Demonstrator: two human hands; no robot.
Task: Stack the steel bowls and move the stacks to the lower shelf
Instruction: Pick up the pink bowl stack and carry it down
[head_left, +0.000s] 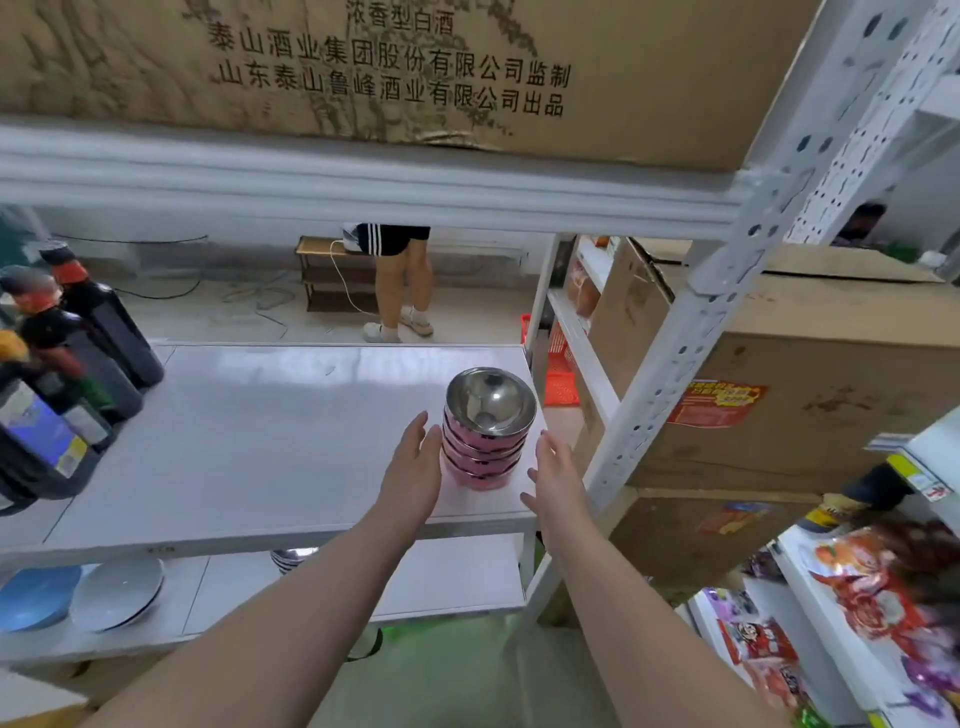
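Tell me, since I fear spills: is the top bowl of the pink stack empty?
Empty. The top bowl of the stack shows only bare, shiny steel inside.

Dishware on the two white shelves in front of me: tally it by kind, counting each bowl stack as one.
Bowl stacks: 2, the pink stack and the partly hidden stack below
Plates: 2, the blue plate and the white plate
Total: 4

- Dark glass sauce bottles with red caps (78, 358), clustered at the left.
- A large brown cardboard box printed with Chinese characters (395, 67), on the top shelf.
- A blue plate (36, 597) beside a pale grey plate (118, 592).
- A bystander's bare legs in white shoes (400, 291).
- An orange plastic basket (558, 371).
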